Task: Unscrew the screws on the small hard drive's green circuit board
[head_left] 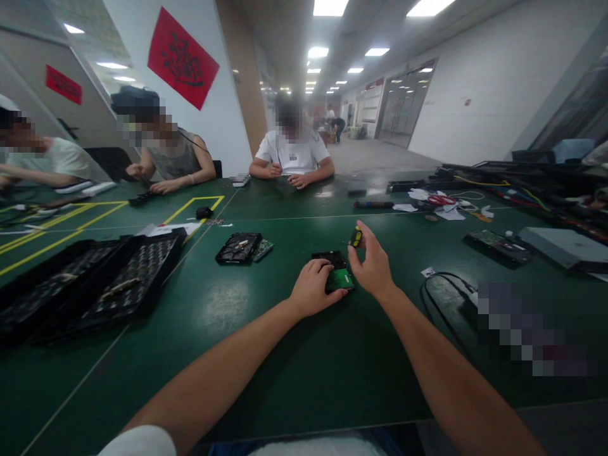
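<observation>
My left hand [308,288] rests at the left side of a small black device with a bare green circuit board [340,279], thumb along its near edge and fingers over its top. Just above and to the right, my right hand [373,265] pinches a short black and yellow object [356,237] between thumb and fingers. It looks like the end of a tool handle, though its kind is unclear. The object is held up off the table, beside the device. My left fingers hide part of the device.
Left of my hands lie an open black device [239,247] and a loose circuit board [263,250]. An open black toolbox-like case [137,288] is farther left. A black cable [422,297], another board device [498,246] and a grey box [565,247] are at right. Co-workers sit opposite.
</observation>
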`<state>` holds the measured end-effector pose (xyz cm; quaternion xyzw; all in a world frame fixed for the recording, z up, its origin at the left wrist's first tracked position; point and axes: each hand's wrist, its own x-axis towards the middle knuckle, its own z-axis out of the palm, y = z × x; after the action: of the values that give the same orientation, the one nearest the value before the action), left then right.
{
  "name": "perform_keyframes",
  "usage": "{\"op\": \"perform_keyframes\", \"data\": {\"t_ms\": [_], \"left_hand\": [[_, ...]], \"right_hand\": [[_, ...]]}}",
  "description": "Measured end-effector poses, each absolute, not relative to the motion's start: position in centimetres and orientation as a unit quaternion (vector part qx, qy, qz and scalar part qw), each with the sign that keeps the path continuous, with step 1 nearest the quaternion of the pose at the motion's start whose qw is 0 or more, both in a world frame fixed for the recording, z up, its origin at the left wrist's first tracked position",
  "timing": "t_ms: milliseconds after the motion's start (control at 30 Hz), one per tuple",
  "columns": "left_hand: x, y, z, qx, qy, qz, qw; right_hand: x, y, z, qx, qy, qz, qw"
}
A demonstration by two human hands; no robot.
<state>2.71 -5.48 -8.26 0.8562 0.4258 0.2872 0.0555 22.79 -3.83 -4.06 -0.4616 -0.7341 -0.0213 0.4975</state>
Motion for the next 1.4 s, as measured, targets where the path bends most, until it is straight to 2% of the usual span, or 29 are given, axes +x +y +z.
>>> {"op": "perform_keyframes", "data": {"t_ms": [500, 1133, 1400], "left_hand": [[2.7, -5.59, -8.05, 0.857, 0.426, 0.283, 0.054], [2.65, -5.51, -8.1, 0.837, 0.443, 0.311, 0.083], [2.69, -5.43, -8.25, 0.841, 0.44, 0.305, 0.074]], "right_hand": [[22.66, -3.6, -4.34, -0.474, -0.72, -0.008, 0.507], [22.96, -3.89, -3.73, -0.497, -0.72, -0.048, 0.482], [23.08, -3.3, -4.33, -0.506, -0.687, -0.031, 0.521]]}}
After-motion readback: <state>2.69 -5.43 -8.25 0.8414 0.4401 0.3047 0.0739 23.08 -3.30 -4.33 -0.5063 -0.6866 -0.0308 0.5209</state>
